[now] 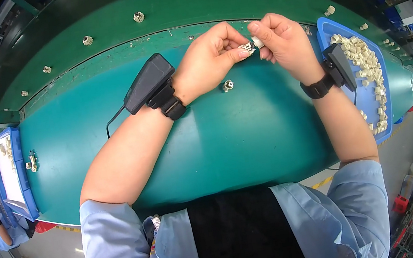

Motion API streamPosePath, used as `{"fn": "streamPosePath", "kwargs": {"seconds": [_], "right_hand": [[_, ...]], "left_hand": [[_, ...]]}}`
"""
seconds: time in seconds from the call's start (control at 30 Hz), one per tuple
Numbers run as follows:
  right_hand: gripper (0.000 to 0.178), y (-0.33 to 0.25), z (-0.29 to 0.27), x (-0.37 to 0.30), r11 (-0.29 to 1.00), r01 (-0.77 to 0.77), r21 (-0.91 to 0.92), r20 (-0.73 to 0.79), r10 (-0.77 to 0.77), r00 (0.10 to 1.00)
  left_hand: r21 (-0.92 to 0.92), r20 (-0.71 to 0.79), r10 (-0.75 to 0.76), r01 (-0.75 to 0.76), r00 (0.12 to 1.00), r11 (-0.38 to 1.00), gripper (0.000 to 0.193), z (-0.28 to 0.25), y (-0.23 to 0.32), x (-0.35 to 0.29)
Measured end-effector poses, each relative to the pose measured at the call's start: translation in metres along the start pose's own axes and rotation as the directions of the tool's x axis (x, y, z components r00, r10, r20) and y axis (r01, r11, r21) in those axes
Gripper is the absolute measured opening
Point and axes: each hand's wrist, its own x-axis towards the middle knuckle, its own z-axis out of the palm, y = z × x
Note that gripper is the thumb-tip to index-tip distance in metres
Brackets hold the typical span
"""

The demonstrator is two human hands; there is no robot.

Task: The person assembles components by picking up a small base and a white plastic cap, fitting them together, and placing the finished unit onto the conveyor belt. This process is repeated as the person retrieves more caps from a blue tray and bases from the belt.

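Note:
Over the far part of the green work surface (184, 158), both my hands meet with fingertips pinched. My left hand (209, 57) grips a small white and metal fitting (246, 48) between thumb and fingers. In my right hand (284, 44) is a small cream cylindrical cap (257, 42), held close against the fitting; whether the two touch, I cannot tell. Below my hands, a loose metal and white fitting (228, 86) lies on the surface. To the right of my right wrist, a blue tray (323, 33) holds many cream caps (365, 56).
Along the far green strip (189, 4) sit several spaced fittings, one of them (138, 16) near the middle. More fittings (32, 161) lie at the left, beside a blue bin (26, 180) with a white lining. Another person (2, 231) is at the far left.

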Motion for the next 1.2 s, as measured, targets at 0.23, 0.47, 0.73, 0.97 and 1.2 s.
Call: {"fn": "streamPosePath", "kwargs": {"seconds": [0.23, 0.47, 0.73, 0.97, 1.2], "right_hand": [[0.026, 0.009, 0.003, 0.001, 0.981, 0.161, -0.107, -0.011, -0.163, 0.986], [0.010, 0.001, 0.003, -0.002, 0.995, 0.095, 0.027, 0.049, -0.097, 0.994], [0.019, 0.014, -0.006, 0.006, 0.967, 0.243, -0.074, 0.160, -0.229, 0.960], [0.022, -0.004, -0.056, 0.068, 0.628, 0.157, -0.762, 0.056, -0.178, 0.982], [0.034, 0.039, -0.127, 0.133, 0.367, -0.150, -0.918, -0.144, 0.043, 0.989]], "left_hand": [[-0.048, 0.019, 0.003, -0.003, 1.000, 0.999, 0.013, 0.001, -0.002, 0.000], [-0.104, 0.009, 0.092, -0.091, 0.996, 0.990, 0.017, -0.009, 0.001, 0.006], [-0.131, -0.001, 0.059, -0.059, 0.998, 0.990, 0.015, -0.014, 0.001, 0.009], [0.864, -0.148, 0.565, -0.171, 0.812, 0.473, 0.024, -0.038, 0.001, 0.020], [0.905, -0.364, 0.509, 0.168, 0.780, 0.390, 0.024, -0.102, -0.016, 0.049]]}}
